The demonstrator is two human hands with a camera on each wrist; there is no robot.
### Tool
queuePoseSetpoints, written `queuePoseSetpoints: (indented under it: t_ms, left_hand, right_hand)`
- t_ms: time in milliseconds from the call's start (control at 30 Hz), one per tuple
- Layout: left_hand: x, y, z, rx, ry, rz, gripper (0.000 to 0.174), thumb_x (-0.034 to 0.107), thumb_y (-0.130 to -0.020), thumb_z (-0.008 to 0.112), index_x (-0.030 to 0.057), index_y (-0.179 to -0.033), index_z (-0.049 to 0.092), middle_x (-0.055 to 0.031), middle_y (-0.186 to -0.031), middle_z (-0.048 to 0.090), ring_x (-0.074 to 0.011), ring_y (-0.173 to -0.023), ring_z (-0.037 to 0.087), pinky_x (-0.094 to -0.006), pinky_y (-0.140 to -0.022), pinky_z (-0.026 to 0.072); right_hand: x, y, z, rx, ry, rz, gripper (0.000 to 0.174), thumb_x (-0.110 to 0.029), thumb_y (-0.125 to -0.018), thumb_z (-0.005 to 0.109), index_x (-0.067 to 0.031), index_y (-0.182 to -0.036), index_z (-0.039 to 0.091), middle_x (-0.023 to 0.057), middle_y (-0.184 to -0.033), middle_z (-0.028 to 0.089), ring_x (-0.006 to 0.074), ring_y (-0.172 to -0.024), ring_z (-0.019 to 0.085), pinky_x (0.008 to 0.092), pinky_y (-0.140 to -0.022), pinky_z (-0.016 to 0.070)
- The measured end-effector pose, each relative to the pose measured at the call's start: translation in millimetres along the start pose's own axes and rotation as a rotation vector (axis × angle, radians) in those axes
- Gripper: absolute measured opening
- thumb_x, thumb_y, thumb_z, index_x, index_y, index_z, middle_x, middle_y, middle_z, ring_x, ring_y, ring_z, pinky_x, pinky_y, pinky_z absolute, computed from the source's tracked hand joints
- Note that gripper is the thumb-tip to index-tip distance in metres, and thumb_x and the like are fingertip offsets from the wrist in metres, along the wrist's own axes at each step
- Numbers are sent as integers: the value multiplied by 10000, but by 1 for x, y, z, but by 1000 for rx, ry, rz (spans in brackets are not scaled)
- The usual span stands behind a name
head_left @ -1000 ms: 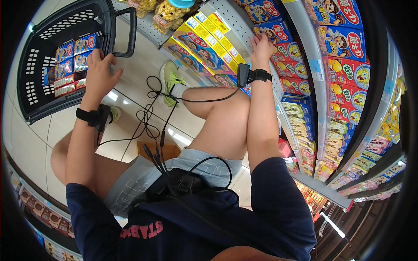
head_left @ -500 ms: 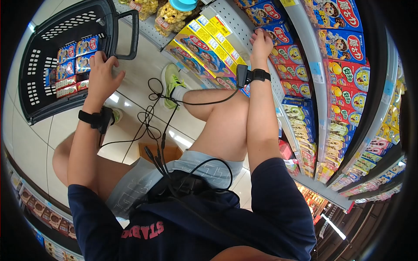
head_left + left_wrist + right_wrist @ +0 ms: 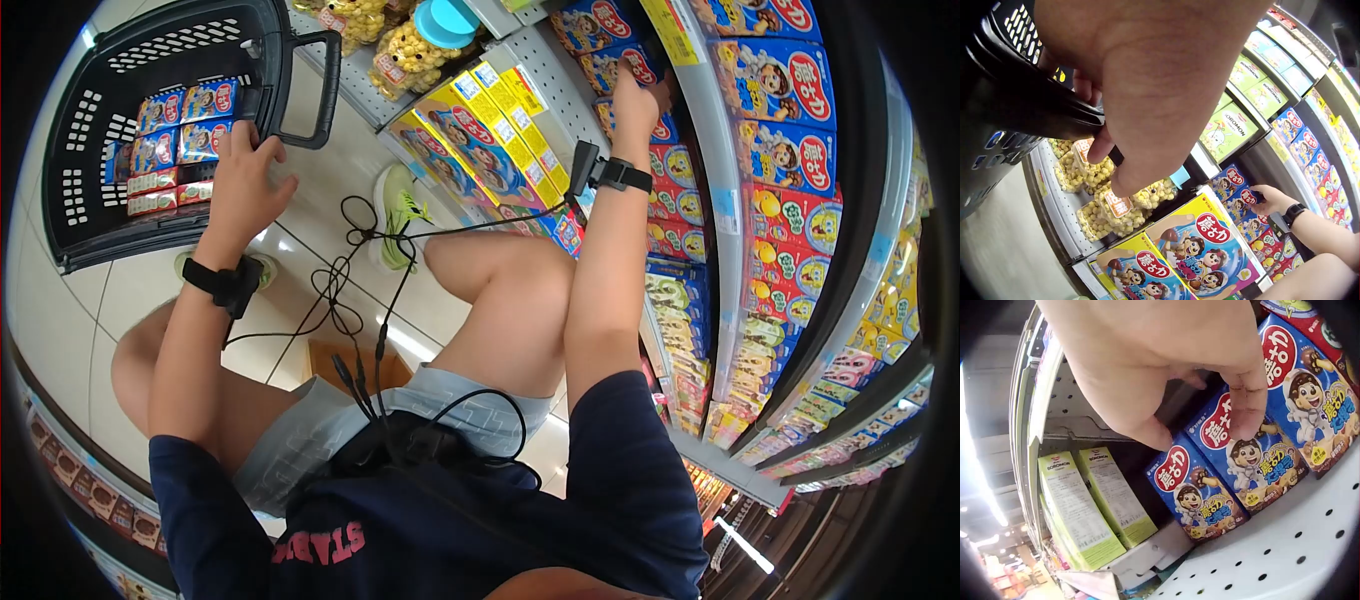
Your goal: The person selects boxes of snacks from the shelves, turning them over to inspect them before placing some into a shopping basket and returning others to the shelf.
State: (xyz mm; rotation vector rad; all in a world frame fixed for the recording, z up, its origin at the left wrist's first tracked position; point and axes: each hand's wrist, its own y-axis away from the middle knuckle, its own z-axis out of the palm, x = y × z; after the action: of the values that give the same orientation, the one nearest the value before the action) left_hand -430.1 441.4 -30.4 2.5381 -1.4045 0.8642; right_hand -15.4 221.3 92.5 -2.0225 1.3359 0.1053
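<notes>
My left hand [image 3: 245,195] rests at the rim of a black plastic basket [image 3: 140,248], fingers loosely bent, thumb apart. Inside lie blue biscuit boxes [image 3: 155,153] and small red-and-white packs [image 3: 152,203]. On the shelf at right, my right hand [image 3: 635,108] reaches over a row of blue biscuit boxes. The right wrist view has its thumb [image 3: 1161,439] at the top of the end box [image 3: 1194,494], with its fingers [image 3: 1247,419] spread over the front of the neighbouring box [image 3: 1266,465]. The palm side is hidden.
Large yellow-edged cartons [image 3: 480,140] and bags of yellow puffed snacks [image 3: 412,65] stand on the bottom shelf. Red boxes [image 3: 675,205] continue the row. Cables [image 3: 340,270] loop between the wrists above the floor. The basket's handle [image 3: 325,90] sticks out beside the shelf.
My right hand has moved farther along the shelf, from beside the boxes to over the blue ones. The view has shifted slightly; my left hand stays at the basket rim.
</notes>
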Motion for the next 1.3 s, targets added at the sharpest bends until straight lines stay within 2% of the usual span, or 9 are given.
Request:
queuePoseSetpoints:
  t_ms: [200,533,700,733,767,833,933,1033,1300]
  left_hand:
    - [0,-1,-2,28,44,38,317,115,-665,796,67,-873,562,-149,-1006,442,-339,-952,463,-435,-812,438]
    - [1,-3,-1,4,38,41,317,118,-671,802,63,-858,552,-151,-994,441,-338,-935,463,-431,-803,436]
    - [1,-3,0,43,37,63,319,117,-670,802,63,-855,548,-150,-996,443,-341,-939,468,-430,-813,437]
    - [1,-4,0,29,23,55,318,117,-671,801,63,-854,546,-151,-1000,444,-342,-943,468,-431,-814,438]
    - [2,-4,1,15,9,47,318,117,-672,800,64,-853,544,-152,-1004,445,-343,-948,468,-432,-816,438]
    - [4,-5,2,1,11,24,324,112,-671,797,67,-863,540,-157,-1017,446,-353,-969,469,-443,-838,431]
    - [6,-6,5,-9,-1,20,330,106,-672,795,69,-873,535,-161,-1028,447,-360,-983,469,-451,-853,424]
    - [11,-8,8,-2,-15,43,329,109,-676,795,71,-873,535,-157,-1027,446,-355,-970,465,-444,-837,422]
    - [16,-11,12,-16,-28,74,327,115,-687,793,79,-885,536,-149,-1007,420,-338,-936,425,-423,-826,398]
  right_hand:
    - [-30,2,-2,-237,417,148,1024,-431,-755,769,35,-1481,217,380,-1435,309,495,-1181,554,488,-981,485]
    - [-19,9,10,-136,241,95,969,-376,-772,765,61,-1465,247,420,-1391,280,571,-1236,450,495,-1013,458]
    - [1,23,11,-14,-85,-158,876,-348,-799,745,65,-1442,318,416,-1413,279,463,-1231,518,481,-974,486]
    - [5,26,9,130,200,-421,598,-240,-819,721,98,-1273,527,347,-1339,459,415,-1071,621,424,-834,551]
    - [10,27,5,129,202,-422,598,-240,-819,721,98,-1273,527,347,-1339,459,415,-1071,621,424,-834,551]
    - [2,36,-15,-178,-67,-107,459,-239,-842,725,99,-1135,619,238,-1112,656,312,-876,696,347,-717,559]
    - [57,37,12,-324,-493,236,462,-286,-868,724,88,-1120,621,140,-925,707,223,-742,699,311,-637,547]
    - [69,40,6,-365,-407,487,465,-380,-905,685,-15,-1188,634,99,-1114,666,200,-910,678,336,-705,541]
    - [74,31,4,-377,-341,633,462,-363,-903,685,-12,-1196,618,88,-1085,614,199,-844,635,344,-683,551]
